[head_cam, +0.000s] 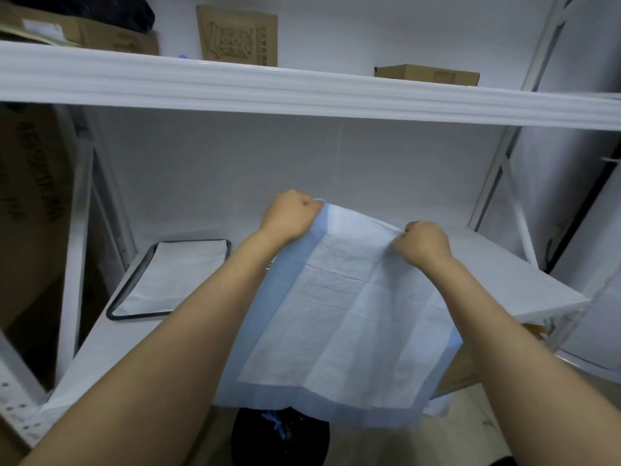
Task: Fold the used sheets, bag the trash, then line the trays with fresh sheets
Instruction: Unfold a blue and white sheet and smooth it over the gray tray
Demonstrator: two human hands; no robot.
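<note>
A fresh sheet [349, 317], white with a pale blue border, hangs spread in the air over the white shelf [504, 274]. My left hand [289, 213] grips its far left corner and my right hand [425, 243] grips its far right edge. The sheet's near edge droops past the shelf front. On the left of the shelf lies a black-rimmed tray [116, 306] lined with a white sheet [174, 277]. A black trash bag [280, 435] with a blue tie sits on the floor below, partly hidden by the hanging sheet.
An upper shelf [302, 89] carries several cardboard boxes [237, 35]. A big cardboard box [33, 203] stands to the left behind the white shelf posts. Another brown box [460, 368] sits under the shelf at right. A white wall backs the shelf.
</note>
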